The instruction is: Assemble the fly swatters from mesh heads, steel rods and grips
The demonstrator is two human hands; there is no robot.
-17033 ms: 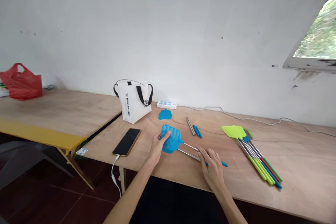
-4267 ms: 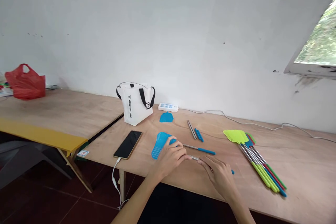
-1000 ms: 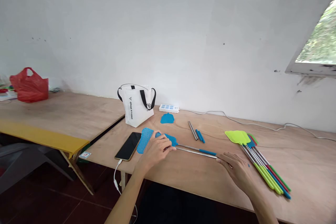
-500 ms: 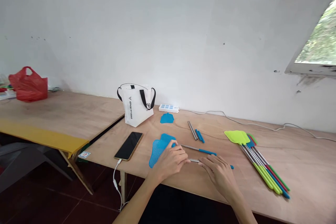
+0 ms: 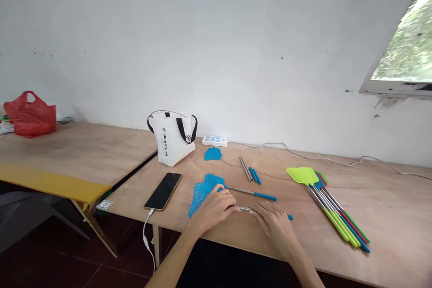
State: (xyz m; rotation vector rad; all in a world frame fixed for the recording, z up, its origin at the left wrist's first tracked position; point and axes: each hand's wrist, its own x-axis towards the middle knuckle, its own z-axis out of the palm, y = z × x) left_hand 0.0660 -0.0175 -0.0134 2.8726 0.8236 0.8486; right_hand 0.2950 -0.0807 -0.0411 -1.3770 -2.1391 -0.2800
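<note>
My left hand (image 5: 214, 209) is closed around the neck of a blue fly swatter, just behind its mesh head (image 5: 199, 192), which lies flat on the plywood table (image 5: 388, 207). My right hand (image 5: 275, 225) is closed over the swatter's metal rod (image 5: 245, 209), whose blue grip end (image 5: 289, 217) pokes out past my fingers. A second blue swatter (image 5: 251, 193) with a metal rod lies just behind, its head under the first one.
A phone (image 5: 163, 184) on a cable lies to the left, a white tote bag (image 5: 173, 137) and power strip (image 5: 214, 140) behind. A loose blue head (image 5: 212, 154), rods and grips (image 5: 249, 173) sit mid-table. Several assembled swatters (image 5: 332, 204) lie right. A red bag (image 5: 29, 114) sits far left.
One second ago the rod was stretched long between my hands. Now my hands are close together, the rod is short, and the swatter head has come back right, away from the phone.
</note>
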